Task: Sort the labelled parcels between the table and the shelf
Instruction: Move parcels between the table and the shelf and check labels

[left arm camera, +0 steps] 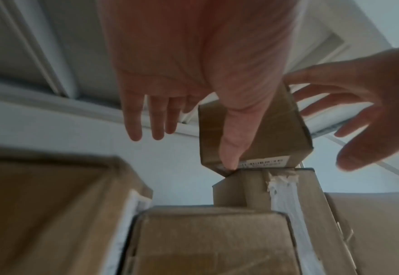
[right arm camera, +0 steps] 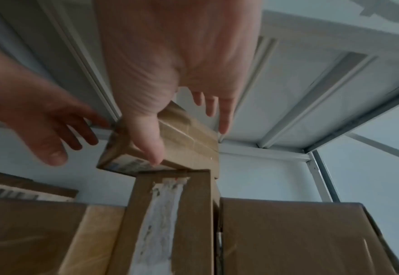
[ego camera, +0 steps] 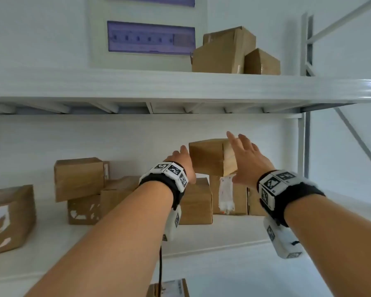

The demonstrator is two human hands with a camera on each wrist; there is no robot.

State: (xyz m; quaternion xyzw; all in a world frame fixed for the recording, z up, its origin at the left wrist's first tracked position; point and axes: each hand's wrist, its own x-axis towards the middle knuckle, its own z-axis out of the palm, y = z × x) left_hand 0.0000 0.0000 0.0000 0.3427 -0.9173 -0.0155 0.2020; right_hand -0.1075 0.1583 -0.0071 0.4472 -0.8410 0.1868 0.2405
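Note:
A small brown labelled parcel (ego camera: 208, 159) sits tilted on top of a taller box with a torn white label (ego camera: 225, 196) on the lower shelf (ego camera: 51, 243). My left hand (ego camera: 180, 161) is at its left side and my right hand (ego camera: 242, 159) at its right side, both with fingers straight. In the left wrist view the left thumb (left arm camera: 229, 148) lies against the parcel (left arm camera: 276, 134) near its label strip. In the right wrist view the right thumb (right arm camera: 151, 145) touches the parcel (right arm camera: 189, 141) at its lower edge, where it meets the torn-label box (right arm camera: 170, 214).
More brown boxes stand on the lower shelf at the left (ego camera: 79, 179) and far left (ego camera: 9, 217). Three boxes (ego camera: 223, 52) sit on the upper shelf (ego camera: 137, 84), beside a wall panel (ego camera: 150, 37). A shelf upright (ego camera: 304, 146) stands right. Another labelled parcel (ego camera: 169, 288) lies below.

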